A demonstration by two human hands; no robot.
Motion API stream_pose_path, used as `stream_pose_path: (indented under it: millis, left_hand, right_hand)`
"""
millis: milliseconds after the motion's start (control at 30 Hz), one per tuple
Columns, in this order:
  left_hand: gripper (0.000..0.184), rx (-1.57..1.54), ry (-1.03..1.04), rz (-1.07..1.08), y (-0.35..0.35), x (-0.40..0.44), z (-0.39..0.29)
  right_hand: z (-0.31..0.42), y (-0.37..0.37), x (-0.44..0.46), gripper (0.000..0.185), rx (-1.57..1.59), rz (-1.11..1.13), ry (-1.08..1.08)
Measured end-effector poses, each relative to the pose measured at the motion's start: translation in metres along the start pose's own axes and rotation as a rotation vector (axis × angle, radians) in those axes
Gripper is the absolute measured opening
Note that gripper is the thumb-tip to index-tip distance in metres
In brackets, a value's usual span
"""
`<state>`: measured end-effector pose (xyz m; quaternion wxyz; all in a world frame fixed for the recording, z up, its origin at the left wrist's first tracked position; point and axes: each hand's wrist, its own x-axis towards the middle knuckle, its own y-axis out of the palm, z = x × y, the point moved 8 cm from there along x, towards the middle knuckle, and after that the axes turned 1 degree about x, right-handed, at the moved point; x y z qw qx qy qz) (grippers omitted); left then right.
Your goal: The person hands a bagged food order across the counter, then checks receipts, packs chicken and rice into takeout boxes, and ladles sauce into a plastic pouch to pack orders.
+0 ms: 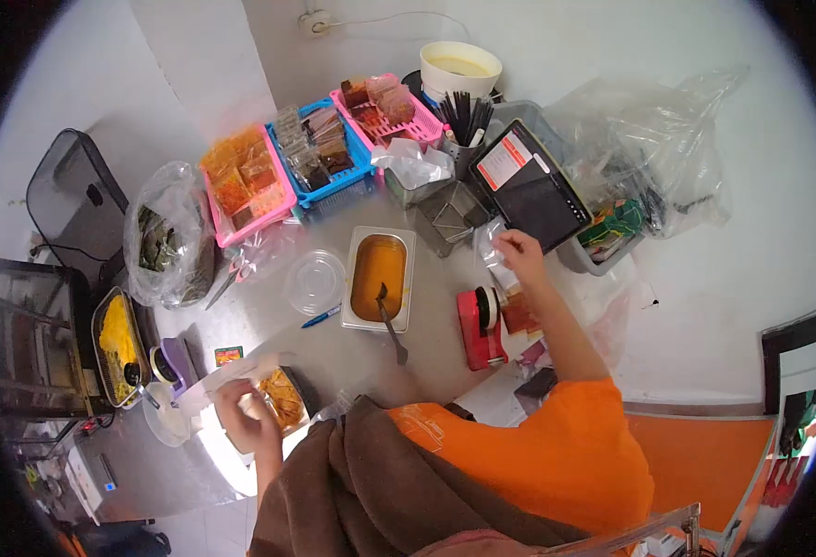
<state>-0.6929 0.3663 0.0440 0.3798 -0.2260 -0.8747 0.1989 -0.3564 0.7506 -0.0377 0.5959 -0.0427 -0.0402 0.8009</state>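
My left hand (pixel 248 420) is smeared by motion at the left side of an open box of food (pixel 282 397) with orange-brown contents. A pale flap or sheet (pixel 227 376) lies behind that hand; whether the fingers touch it I cannot tell. My right hand (pixel 522 255) reaches out beside the tablet (pixel 533 190), its fingertips pinched at a clear plastic bag (pixel 488 249). Between the hands stands a steel pan of orange sauce (pixel 377 265) with a dark ladle (pixel 391 325) resting in it.
A red tape dispenser (pixel 478 339) stands below my right hand. Behind are pink (pixel 278 200) and blue baskets (pixel 338 190) of packets, a cup of black utensils (pixel 463 139) and a white bucket (pixel 461 70). A round clear lid (pixel 315 281) and blue pen (pixel 321 317) lie left of the pan.
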Motion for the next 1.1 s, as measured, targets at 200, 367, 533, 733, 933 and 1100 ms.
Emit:
stream_pose_path:
  millis: [200,367,533,733,933,1100]
  left_hand:
    - [0.034,-0.817,-0.035,0.771,0.085,-0.013,-0.121]
    - [0.026,-1.030,-0.349,0.786,0.110,-0.053,-0.100]
    - [0.019,-1.145,-0.318,1.040,0.103,-0.095,-0.137]
    - [0.018,-1.142,-0.048,1.227,0.066,-0.163,-0.177]
    - [0.027,-0.865,0.734,0.664,-0.024,-0.224,-0.231]
    - [0.038,-0.879,0.898,1.585,-0.003,-0.358,-0.237]
  right_hand:
    - [0.151,0.118,-0.174,0.009,-0.384,0.331,-0.853]
    - [0.146,0.141,-0.253,0.020,-0.244,0.307,-0.934]
    - [0.142,0.074,-0.305,0.021,-0.241,-0.078,-0.490]
    - [0.099,0.045,-0.414,0.019,-0.229,-0.162,-0.205]
    - [0.089,0.028,-0.554,0.016,-0.384,-0.517,-0.075]
    - [0.080,0.021,-0.641,0.026,-0.299,-0.572,0.053]
